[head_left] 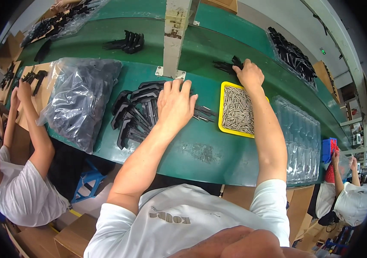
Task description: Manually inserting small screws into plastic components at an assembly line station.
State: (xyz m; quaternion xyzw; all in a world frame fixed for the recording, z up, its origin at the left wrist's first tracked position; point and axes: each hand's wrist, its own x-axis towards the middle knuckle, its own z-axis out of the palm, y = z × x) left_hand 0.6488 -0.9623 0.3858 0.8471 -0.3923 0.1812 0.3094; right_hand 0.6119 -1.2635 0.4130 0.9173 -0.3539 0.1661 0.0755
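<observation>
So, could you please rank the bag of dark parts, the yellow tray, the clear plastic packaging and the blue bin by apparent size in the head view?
1. Bag of dark parts
2. Clear plastic packaging
3. Yellow tray
4. Blue bin, though it sits farther from the camera

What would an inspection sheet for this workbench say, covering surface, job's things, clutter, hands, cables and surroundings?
Surface: green workbench, scuffed near the front.
Job's things: piled black parts; yellow tray holding metal pins.
Clutter: bag of dark parts; clear plastic trays.
Hands: left hand over the pile; right hand at dark pieces beyond the tray; grips unclear.
Cables: nothing seen.
Surroundings: pale post; people on both sides.
</observation>
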